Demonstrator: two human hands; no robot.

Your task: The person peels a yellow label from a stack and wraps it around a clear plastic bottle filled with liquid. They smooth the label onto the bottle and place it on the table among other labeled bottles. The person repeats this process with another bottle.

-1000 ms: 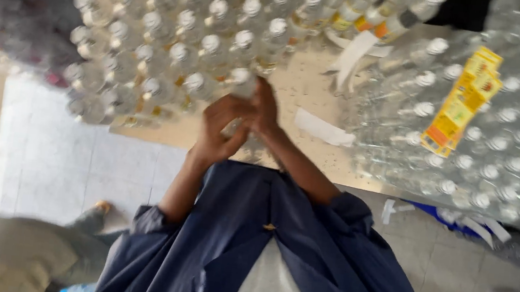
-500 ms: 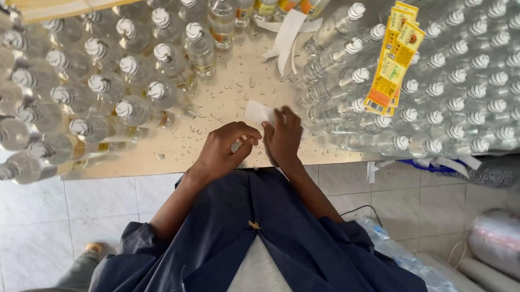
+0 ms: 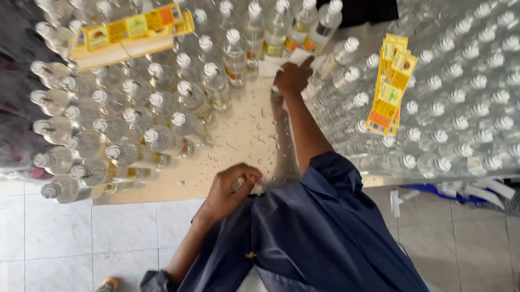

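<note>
At nine o'clock, clear capped bottles (image 3: pixel 114 127) stand packed in rows over the left part of the wet surface (image 3: pixel 245 131). On their caps, toward ten o'clock, lies a stack of yellow labels (image 3: pixel 132 28) with its pale edge facing down the frame.

Near the surface's front edge, at about six o'clock, the left hand (image 3: pixel 229 191) is curled in a loose fist, fingers folded in against a small white slip (image 3: pixel 254 185) that shows only in part; whether the slip is actually pinched cannot be told.

Toward twelve o'clock the right hand (image 3: pixel 293 77) is stretched far out across the surface, its dark blue sleeve (image 3: pixel 328 172) pushed up the forearm. Its fingers are bent down onto white paper strips (image 3: pixel 281 64) lying at the foot of a few bottles with orange labels (image 3: pixel 314 29); the grip is hidden under the fingers, so it cannot be told whether it holds them.

At two o'clock a second bundle of yellow labels (image 3: pixel 390 85) rests upright-looking on the caps of the right-hand mass of bottles (image 3: pixel 497 94). At four o'clock, below the surface's edge, white strips (image 3: pixel 484 189) hang over something blue.
</note>
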